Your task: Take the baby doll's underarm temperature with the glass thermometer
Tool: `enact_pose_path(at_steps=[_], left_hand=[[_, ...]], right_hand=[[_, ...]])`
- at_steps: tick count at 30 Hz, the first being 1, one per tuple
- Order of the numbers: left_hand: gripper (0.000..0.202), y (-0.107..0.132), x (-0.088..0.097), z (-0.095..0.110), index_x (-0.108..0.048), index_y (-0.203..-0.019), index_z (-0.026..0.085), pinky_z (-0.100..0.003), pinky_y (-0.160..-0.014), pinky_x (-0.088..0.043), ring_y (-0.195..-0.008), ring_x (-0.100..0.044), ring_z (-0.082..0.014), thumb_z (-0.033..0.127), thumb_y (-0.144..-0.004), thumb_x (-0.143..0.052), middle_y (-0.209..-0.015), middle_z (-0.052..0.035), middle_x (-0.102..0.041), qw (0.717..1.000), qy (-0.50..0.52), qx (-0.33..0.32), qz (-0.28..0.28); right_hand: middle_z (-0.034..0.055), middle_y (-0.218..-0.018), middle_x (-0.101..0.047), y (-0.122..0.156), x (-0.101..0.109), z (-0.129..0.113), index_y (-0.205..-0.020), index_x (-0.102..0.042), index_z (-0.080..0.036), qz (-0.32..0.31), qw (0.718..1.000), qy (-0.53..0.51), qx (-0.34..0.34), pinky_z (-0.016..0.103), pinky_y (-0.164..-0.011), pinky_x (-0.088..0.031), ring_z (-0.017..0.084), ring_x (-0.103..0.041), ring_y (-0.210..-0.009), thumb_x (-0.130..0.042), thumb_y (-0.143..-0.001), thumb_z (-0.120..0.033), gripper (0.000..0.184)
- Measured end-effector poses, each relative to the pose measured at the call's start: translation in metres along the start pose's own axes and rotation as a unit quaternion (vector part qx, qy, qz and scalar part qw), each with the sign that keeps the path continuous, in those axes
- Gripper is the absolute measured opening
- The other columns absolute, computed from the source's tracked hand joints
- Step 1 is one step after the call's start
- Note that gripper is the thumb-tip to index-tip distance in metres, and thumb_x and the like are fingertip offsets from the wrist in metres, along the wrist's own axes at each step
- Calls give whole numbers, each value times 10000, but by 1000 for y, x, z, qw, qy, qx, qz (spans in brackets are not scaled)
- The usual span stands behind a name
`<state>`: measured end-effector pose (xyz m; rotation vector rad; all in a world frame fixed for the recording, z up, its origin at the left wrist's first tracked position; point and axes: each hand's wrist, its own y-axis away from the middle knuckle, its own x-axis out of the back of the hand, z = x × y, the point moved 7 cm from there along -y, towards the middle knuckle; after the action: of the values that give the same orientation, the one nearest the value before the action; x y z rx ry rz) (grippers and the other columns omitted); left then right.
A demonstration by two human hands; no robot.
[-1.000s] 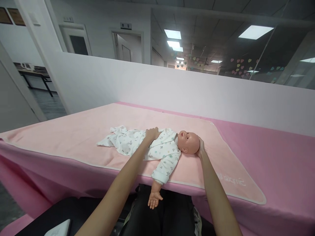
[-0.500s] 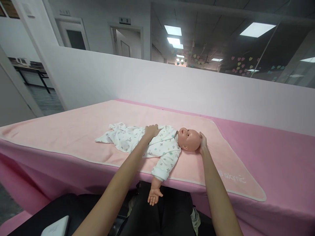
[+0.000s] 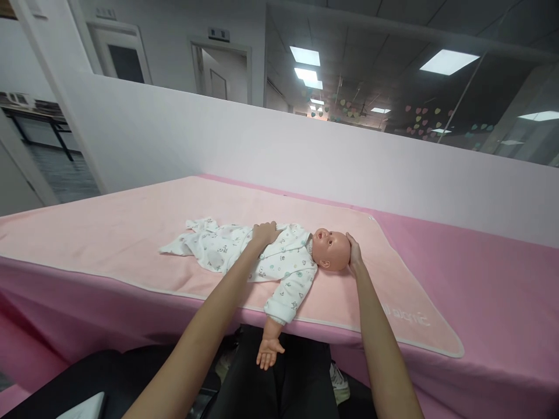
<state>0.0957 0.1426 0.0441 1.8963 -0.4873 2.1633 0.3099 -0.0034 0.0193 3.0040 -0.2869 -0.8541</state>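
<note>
A baby doll (image 3: 288,256) lies on its back on a peach blanket (image 3: 144,215), its head to the right. It wears a white printed outfit with flat, loose legs. My left hand (image 3: 265,234) rests on the doll's torso, its fingers curled over the far side and partly hidden. Against the crown of the doll's head (image 3: 334,250), my right hand (image 3: 354,254) is cupped, with some fingers out of sight behind it. The doll's near arm (image 3: 271,340) hangs past the front edge, palm up.
Pink cloth (image 3: 502,291) covers the table under the blanket. A white partition (image 3: 349,163) runs along the back, with glass above it. Below the front edge are my legs (image 3: 262,390), and a white flat object (image 3: 82,407) lies on a black surface at lower left.
The whole view has shifted slightly, so the scene sits a little further left. Both hands keep their places on the doll, which lies as before.
</note>
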Motion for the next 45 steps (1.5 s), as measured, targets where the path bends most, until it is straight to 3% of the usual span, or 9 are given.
enact_pose_path(at_steps=[10, 18, 23, 27, 30, 33, 37, 41, 45], left_hand=[[510, -3, -2, -1, -491, -1100, 128, -408, -884, -318, -1021, -534, -281, 498, -845, -251, -1090, -163, -593, 1000, -2, -1, 1], [501, -1, -2, -1, -492, -1107, 135, -404, -888, -322, -1030, -529, -278, 491, -846, -254, -1111, -158, -584, 1000, -7, 3, 5], [505, 3, 3, -2, -499, -1119, 138, -416, -908, -310, -1052, -523, -282, 494, -826, -292, -1124, -161, -583, 999, 29, 16, 4], [450, 5, 7, -8, -529, -1122, 185, -432, -974, -262, -1094, -507, -272, 448, -779, -401, -1129, -109, -600, 992, 117, 35, 22], [368, 9, 15, -15, -585, -1056, 193, -372, -962, -327, -1087, -516, -244, 336, -736, -471, -1136, -72, -602, 960, 261, 46, 84], [349, 18, 25, -9, -595, -1029, 173, -307, -861, -430, -1007, -562, -207, 297, -716, -501, -1096, -70, -621, 883, 450, -14, 134], [454, 35, 37, 31, -584, -1049, 128, -296, -788, -459, -927, -580, -190, 407, -690, -580, -1038, -101, -633, 792, 582, -176, 55], [447, 55, 32, 70, -658, -954, 150, -249, -670, -430, -774, -566, -155, 402, -587, -690, -932, -67, -657, 843, 446, -294, -66], [325, 58, 31, 77, -699, -867, 183, -236, -626, -399, -701, -548, -142, 386, -616, -668, -806, -33, -674, 885, 351, -304, -28]], right_hand=[[116, -893, -684, 3, 2, -4, -880, -633, -117, 25, 1000, 10, 13, 412, -790, -499, 271, -636, -860, -433, -768, -510, 455], [53, -852, -685, -8, 45, -20, -815, -581, -194, 187, 976, 28, 111, 373, -786, -518, 212, -640, -842, -558, -722, -468, 291], [92, -915, -685, -8, 15, -2, -881, -624, -155, 27, 999, 17, 22, 409, -806, -505, 258, -632, -886, -471, -750, -490, 391], [84, -911, -690, -4, 8, 0, -888, -643, -157, 21, 1000, 18, 13, 388, -808, -504, 258, -634, -887, -444, -754, -485, 407], [85, -934, -686, -4, 9, 1, -904, -641, -157, 21, 1000, 16, 6, 406, -822, -495, 267, -625, -911, -450, -746, -495, 419], [93, -962, -677, -4, 7, 2, -927, -634, -150, 7, 1000, 6, -7, 435, -834, -483, 283, -616, -931, -446, -743, -513, 448], [104, -917, -685, -5, 8, 1, -894, -637, -133, 21, 1000, 2, 8, 426, -843, -477, 273, -629, -885, -451, -750, -477, 417], [112, -887, -688, -6, 10, 0, -875, -640, -124, 34, 999, 9, 22, 420, -835, -478, 271, -632, -869, -449, -755, -465, 408], [120, -902, -684, -6, 8, 2, -890, -638, -122, 22, 1000, 15, 8, 425, -837, -473, 279, -628, -881, -421, -762, -481, 439]])
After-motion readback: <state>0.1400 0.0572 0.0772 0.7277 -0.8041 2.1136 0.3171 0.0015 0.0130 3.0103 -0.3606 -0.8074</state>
